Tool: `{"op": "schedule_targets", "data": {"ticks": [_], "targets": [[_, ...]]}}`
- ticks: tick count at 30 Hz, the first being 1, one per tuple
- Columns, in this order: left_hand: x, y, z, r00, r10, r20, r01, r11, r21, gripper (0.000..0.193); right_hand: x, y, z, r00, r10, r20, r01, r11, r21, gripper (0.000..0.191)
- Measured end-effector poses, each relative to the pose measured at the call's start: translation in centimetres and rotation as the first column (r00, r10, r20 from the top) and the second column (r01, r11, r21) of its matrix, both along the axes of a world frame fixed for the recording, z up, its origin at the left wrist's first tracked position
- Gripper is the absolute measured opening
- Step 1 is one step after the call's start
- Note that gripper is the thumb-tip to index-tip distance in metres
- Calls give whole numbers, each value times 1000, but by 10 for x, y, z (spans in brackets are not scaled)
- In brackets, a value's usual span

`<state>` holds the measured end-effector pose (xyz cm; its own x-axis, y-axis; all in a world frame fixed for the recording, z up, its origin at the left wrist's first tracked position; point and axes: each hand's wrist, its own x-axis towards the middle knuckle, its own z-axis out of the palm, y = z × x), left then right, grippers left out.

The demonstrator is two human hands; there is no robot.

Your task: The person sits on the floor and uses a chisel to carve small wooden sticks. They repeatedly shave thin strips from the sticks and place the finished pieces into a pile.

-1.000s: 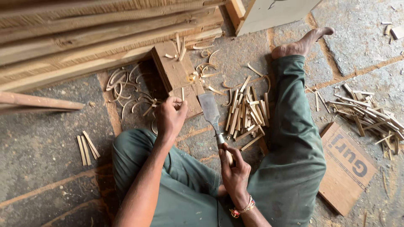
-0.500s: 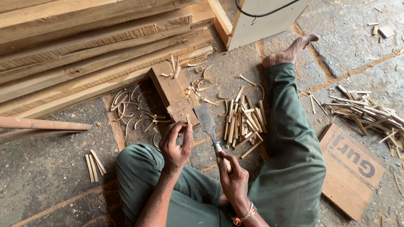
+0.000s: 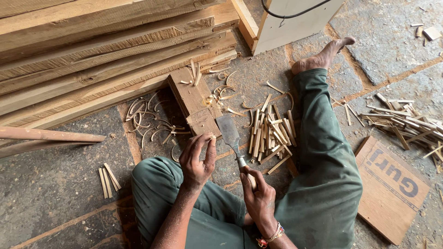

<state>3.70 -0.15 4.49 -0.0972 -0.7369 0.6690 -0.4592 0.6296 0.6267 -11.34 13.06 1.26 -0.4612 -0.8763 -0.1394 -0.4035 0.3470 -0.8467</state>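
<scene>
Your right hand [image 3: 259,196] grips the chisel [image 3: 233,138], blade resting beside the wood block [image 3: 194,100]. Your left hand [image 3: 197,159] pinches a small peg [image 3: 212,137]. Many cut sticks [image 3: 271,133] lie piled right; more shaping likely remains.

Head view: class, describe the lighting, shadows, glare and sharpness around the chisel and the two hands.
Head view: soft, even daylight, no hard shadows and no glare, even on the chisel blade; the left hand, pinching a small wood piece, and the right hand on the chisel handle are sharp, without motion blur; the timber stack and the floor at the edges stay in focus, with slight wide-angle spread.
</scene>
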Motion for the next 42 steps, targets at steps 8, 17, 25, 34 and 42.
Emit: {"op": "schedule_targets", "data": {"ticks": [8, 17, 25, 34, 42], "targets": [[118, 4, -9, 849, 528, 35, -512, 804, 302, 12, 2, 0, -9, 997, 1, -71, -18, 972, -235, 22], [316, 39, -87, 503, 548, 668, -863, 369, 347, 18, 1, 1, -10, 993, -1, -120, -9, 997, -80, 24], [305, 26, -71, 501, 664, 555, -862, 328, 387, 25, 5, -1, 0, 1000, -4, 6, 5, 990, -141, 23], [89, 18, 16, 918, 343, 198, -391, 861, 326, 15, 3, 1, 11, 997, -51, 56, 62, 976, -207, 26], [-135, -6, -23, 865, -286, 412, -156, 627, 763, 13, 0, 6, -17, 996, 74, -50, -79, 991, -105, 47]]}}
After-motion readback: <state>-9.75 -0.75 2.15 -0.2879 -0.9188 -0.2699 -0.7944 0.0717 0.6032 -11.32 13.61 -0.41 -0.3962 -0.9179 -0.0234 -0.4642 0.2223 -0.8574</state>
